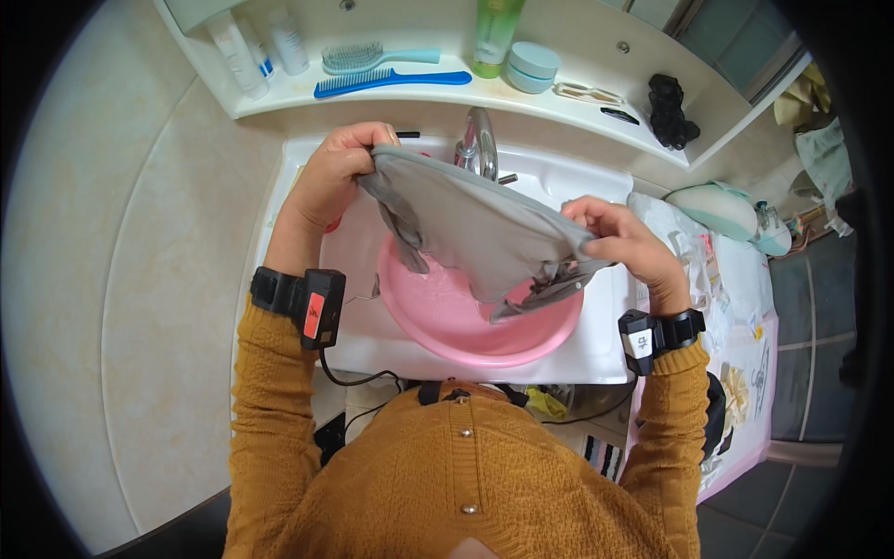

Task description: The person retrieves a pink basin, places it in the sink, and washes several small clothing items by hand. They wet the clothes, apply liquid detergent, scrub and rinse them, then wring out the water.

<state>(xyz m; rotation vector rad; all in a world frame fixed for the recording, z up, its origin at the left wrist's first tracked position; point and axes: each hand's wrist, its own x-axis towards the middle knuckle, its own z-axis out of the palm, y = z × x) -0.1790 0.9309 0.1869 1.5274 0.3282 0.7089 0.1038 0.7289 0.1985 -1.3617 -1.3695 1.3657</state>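
Note:
A wet grey cloth garment [468,216] is stretched between my two hands above a pink plastic basin [482,353]. My left hand [342,168] grips its upper left corner, and my right hand [621,237] pinches the right end of its edge. The lower folds hang down into the basin's opening; whether they touch the water cannot be told. The basin, with some water in it, sits in a white washbasin [601,335]. Behind the cloth rises a curved chrome faucet [480,140]. Something red shows partly beside my left wrist.
On the shelf [419,94] above the faucet lie a blue comb [391,80], a light blue hairbrush [356,58], a green tube [494,42], a round jar [532,66] and a black hair clip [670,112]. Covered surfaces with plastic bags [698,265] stand at the right. Cables run from both wrist devices.

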